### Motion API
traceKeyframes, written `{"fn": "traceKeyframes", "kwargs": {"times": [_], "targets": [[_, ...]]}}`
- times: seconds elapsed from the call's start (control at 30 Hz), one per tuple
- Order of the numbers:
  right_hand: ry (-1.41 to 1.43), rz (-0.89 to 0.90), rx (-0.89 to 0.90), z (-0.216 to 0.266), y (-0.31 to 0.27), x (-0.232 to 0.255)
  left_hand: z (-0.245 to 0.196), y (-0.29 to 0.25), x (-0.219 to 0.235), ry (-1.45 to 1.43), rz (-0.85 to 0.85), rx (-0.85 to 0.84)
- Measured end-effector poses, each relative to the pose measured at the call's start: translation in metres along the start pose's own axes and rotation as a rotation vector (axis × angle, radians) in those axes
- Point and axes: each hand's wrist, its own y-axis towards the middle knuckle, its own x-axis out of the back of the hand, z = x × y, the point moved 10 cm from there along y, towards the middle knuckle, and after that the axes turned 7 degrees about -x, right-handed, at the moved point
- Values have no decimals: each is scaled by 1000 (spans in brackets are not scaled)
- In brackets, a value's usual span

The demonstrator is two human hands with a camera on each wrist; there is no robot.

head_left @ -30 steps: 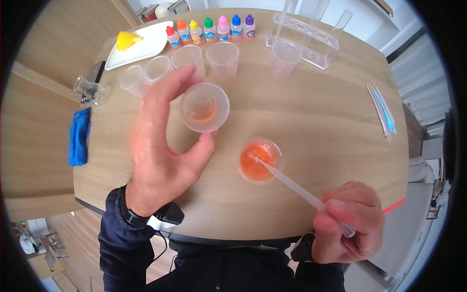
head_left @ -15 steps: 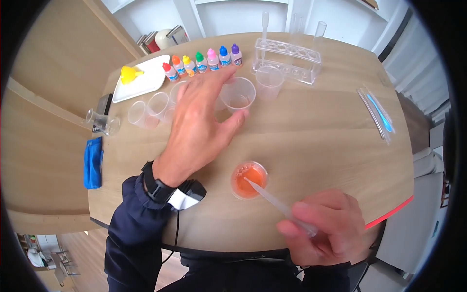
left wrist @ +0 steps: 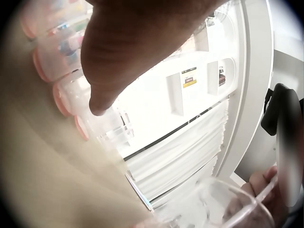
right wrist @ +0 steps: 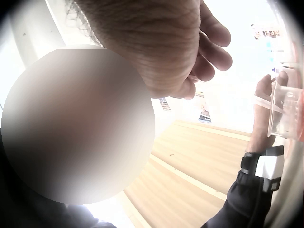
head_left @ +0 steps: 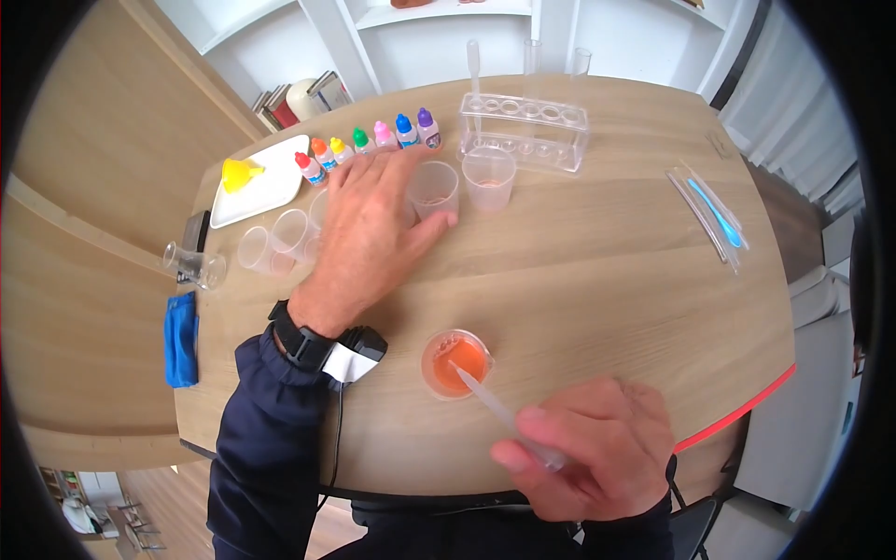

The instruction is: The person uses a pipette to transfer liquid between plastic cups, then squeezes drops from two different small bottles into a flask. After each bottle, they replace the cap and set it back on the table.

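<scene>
Head view: A slender, translucent plastic pipette [head_left: 495, 406] is being pinched by the fingers of the right hand [head_left: 597, 453]. Its tip is being held inside a round, clear plastic cup [head_left: 427, 366] containing orange liquid, which is being supported on the light wood-grain tabletop [head_left: 579, 308]. The left hand [head_left: 364, 219] is being held palm down, its thumb and index finger being spread about a tapered, colourless plastic beaker [head_left: 435, 193]; whether this is being gripped cannot be told. Another transparent tapered vessel [head_left: 490, 179] is being positioned just beside it, in front of a clear plastic test-tube rack [head_left: 523, 110]. Small dropper bottles [head_left: 407, 133] with multicoloured caps are being lined up behind the left hand. A yellow plastic funnel [head_left: 238, 175] is being carried by a white rectangular tray [head_left: 271, 191].

Left wrist view: The left thumb is being shown near the row of vessels; contact cannot be confirmed. The pipette is being gripped at lower right.

Right wrist view: The right fingers are being shown curled; their hold is being hidden. The cup is being cut off at the right edge.
</scene>
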Motion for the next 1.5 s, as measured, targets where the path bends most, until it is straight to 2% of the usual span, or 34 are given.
{"fn": "traceKeyframes", "kwargs": {"times": [0.13, 0.23, 0.33, 0.53, 0.63, 0.83, 0.87, 1.03, 1.13, 1.33, 1.4, 1.5], "targets": [[7, -25, 7, -2, -3, -2, -5, 15, 3, -30, 70, -12], [8, -16, 8, -2, -1, -3, -12, 26, -5, 4, 6, -109], [7, -5, -10, -2, -2, -4, -20, 39, -17, -30, 58, -137], [-5, 14, -36, -3, -1, -4, -19, 47, -38, -138, 96, -85], [3, 30, -35, -1, 1, -2, -24, 43, -26, -165, 57, -95], [22, -6, -30, -3, -4, 3, -40, 10, 49, -314, -136, -81], [22, -8, -24, -2, -5, 1, -53, 1, 68, -312, -170, -106], [17, -36, 7, -2, -7, 5, -74, -31, 97, -271, -208, -191], [44, 4, 17, -2, -15, 13, -70, -52, 102, -237, -208, -151], [148, -230, 15, 1, -33, 23, -61, -87, 94, -189, -153, -56], [124, -229, 10, 2, -32, 18, -64, -92, 90, -191, -171, -69], [41, -125, 15, 4, -28, 4, -72, -94, 90, -193, -179, -96]]}}
